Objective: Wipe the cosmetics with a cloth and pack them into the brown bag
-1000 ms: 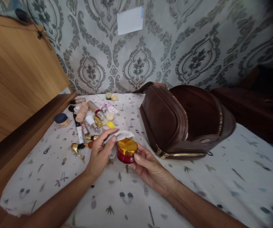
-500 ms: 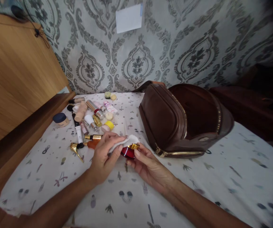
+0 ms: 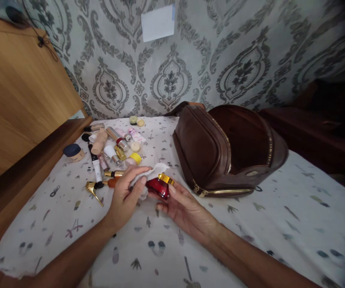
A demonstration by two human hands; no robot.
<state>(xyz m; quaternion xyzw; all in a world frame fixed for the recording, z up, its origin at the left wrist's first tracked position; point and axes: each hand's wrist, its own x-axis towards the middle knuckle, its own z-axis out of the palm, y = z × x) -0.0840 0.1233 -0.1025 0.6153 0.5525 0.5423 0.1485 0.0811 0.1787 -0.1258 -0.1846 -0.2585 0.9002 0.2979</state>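
Between my hands is a dark red glass perfume bottle with a gold cap, tilted above the sheet. My right hand grips its right end between thumb and fingers. My left hand is closed on a white cloth or wipe, which lies against the bottle's left and back side. Just beyond my left hand are a gold-capped tube, an amber bottle partly hidden by the hand, and a gold pump head.
A brown leather bag stands unzipped at the right. Several cosmetics lie at the left, among them a blue-lidded jar, a beige bottle and a yellow-lidded jar. A wooden panel borders the left; a patterned wall rises behind.
The red bottle has turned so more of its side and gold cap shows, and the cloth has shifted left off it. The whole view has moved slightly.
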